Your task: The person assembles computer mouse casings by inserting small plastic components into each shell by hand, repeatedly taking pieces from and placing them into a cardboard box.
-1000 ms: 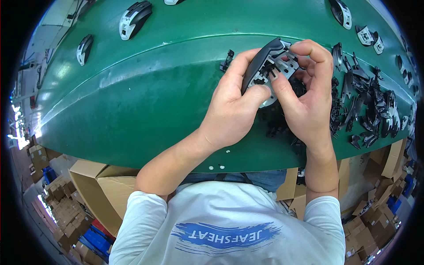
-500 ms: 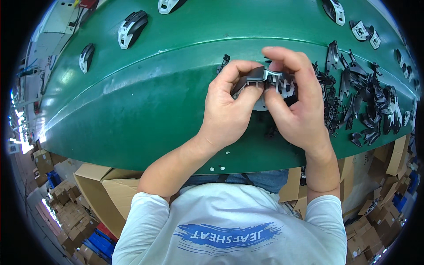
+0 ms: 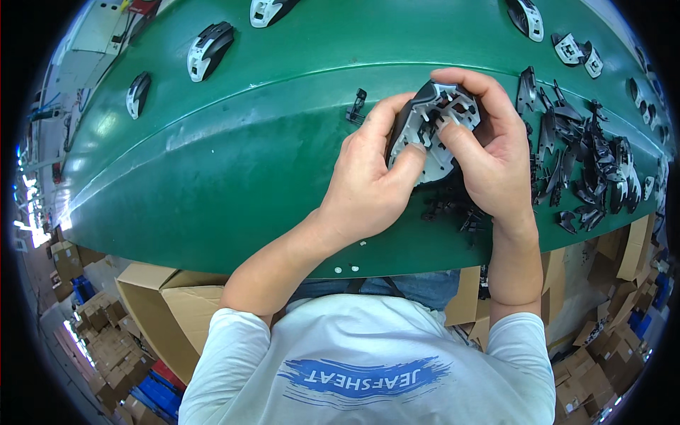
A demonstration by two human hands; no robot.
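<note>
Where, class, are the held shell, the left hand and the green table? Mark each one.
Held shell [image 3: 435,164]: head view, on its pale inner face.
Left hand [image 3: 365,185]: head view, on its middle.
Green table [image 3: 212,184]: head view, on its bare surface.

Factory floor or small assembly workshop, electronics type. Evidence: long green surface [image 3: 184,191] with repeated black-and-white computer mouse shells [image 3: 210,51] spread along it, loose heap of black plastic parts [image 3: 591,159] at right, one open mouse shell [image 3: 438,163] worked on bare-handed. Open cardboard carton [image 3: 145,301] by the surface edge, many stacked boxes [image 3: 105,329] behind, metal equipment [image 3: 91,46] upper left, blurred.
</note>
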